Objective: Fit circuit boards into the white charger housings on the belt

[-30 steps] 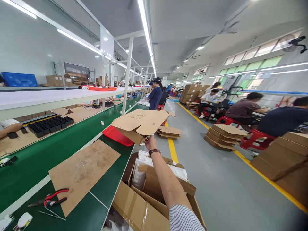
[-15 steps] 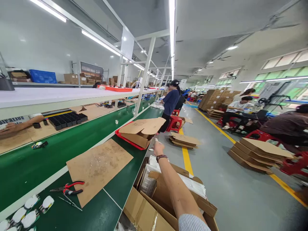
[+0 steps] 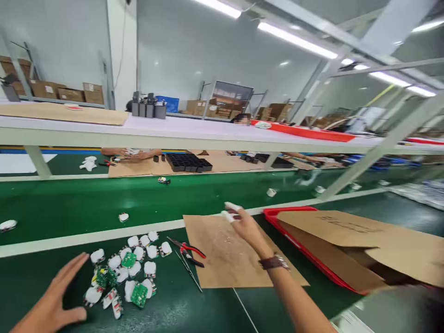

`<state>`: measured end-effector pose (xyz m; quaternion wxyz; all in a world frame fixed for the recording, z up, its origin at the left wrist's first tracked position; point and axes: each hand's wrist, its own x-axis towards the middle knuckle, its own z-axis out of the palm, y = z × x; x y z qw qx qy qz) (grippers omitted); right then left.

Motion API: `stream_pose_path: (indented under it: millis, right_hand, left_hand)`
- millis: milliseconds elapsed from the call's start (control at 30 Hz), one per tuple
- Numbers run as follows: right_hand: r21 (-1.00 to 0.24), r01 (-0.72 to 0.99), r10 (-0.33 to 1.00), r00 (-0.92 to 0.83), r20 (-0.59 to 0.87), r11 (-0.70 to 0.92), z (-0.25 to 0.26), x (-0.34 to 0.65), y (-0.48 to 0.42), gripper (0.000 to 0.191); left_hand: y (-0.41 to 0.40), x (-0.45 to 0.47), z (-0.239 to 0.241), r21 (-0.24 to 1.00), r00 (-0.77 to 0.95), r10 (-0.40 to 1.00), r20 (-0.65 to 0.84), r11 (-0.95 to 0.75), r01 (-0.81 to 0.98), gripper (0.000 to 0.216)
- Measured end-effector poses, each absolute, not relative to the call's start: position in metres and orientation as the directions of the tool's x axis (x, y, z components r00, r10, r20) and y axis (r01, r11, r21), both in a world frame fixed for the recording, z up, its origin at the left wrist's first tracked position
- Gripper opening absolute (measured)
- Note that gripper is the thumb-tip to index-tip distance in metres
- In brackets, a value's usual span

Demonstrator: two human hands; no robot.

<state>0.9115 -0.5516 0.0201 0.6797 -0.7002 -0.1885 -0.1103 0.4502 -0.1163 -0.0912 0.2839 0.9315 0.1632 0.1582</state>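
Grips released: left hand (image 3: 52, 303) should scoop the parts pile (image 3: 125, 270) gently, right hand (image 3: 244, 225) hovering over the cardboard sheet (image 3: 225, 259).

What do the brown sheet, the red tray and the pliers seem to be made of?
The brown sheet looks like matte cardboard, scuffed with pale marks. The red tray is probably plastic: smooth, slightly glossy rim. The pliers seem to be dark metal, with red handles, likely plastic or rubber coated.
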Motion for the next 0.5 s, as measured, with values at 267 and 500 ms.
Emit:
stream_pose_path:
  millis: [267, 500]
  right_hand:
    - [-0.763, 0.636, 0.808, 0.507, 0.3, -0.115, -0.049, 0.848, -0.273, 0.049]
    - [-0.618, 0.781, 0.938, 0.275, 0.211, -0.09, -0.05, 0.813, -0.203, 0.024]
  left_hand:
    - [-0.158, 0.481, -0.106, 0.556, 0.958, 0.268, 0.103, -0.814, 0.168, 0.135]
    - [-0.162, 0.504, -0.121, 0.573, 0.948, 0.216, 0.235, -0.818, 0.045, 0.124]
